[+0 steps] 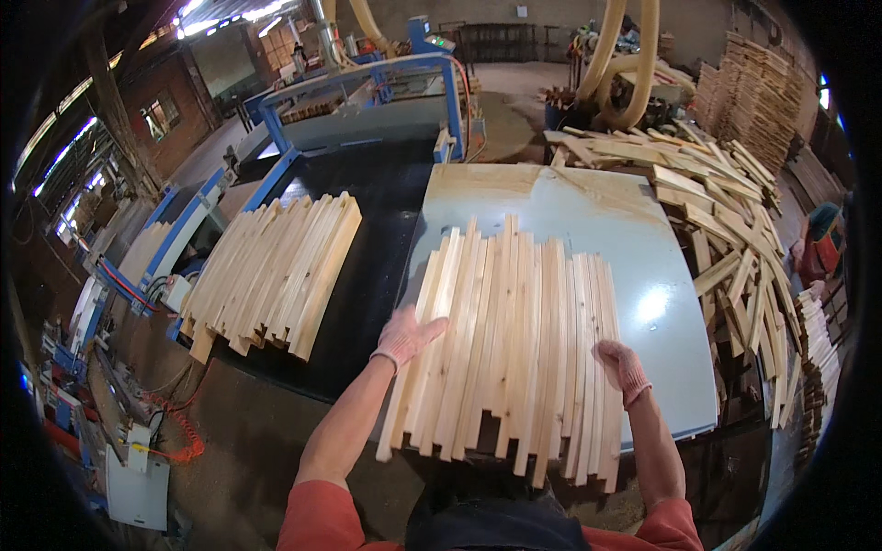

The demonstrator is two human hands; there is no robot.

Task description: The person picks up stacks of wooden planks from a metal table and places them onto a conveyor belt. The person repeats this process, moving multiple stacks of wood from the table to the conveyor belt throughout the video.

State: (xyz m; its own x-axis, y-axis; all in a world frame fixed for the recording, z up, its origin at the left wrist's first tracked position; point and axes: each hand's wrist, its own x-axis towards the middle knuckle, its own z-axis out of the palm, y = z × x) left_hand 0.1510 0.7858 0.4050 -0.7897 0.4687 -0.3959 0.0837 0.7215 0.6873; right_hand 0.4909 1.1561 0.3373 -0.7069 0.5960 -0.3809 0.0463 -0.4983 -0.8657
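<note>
A row of pale wooden strips (501, 340) lies side by side in front of me, with uneven ends jutting past the near edge of the grey-white sheet-topped table (671, 367). My left hand (409, 337), in a pinkish work glove, grips the row's left side, its thumb over the outer strips. At the right side, my right hand (623, 369), gloved alike, is closed against the outermost strips, its fingers partly hidden. Left of the table, a second batch of wooden strips (276, 266) rests on a black conveyor belt (367, 275).
A blue-framed machine (363, 73) spans the belt's far end. Loose wood offcuts (735, 230) heap along the table's right side, with a tall wood stack (749, 96) behind. Thick hoses (634, 73) hang beyond. An orange coiled air hose (184, 450) hangs low left. A person (820, 243) is at far right.
</note>
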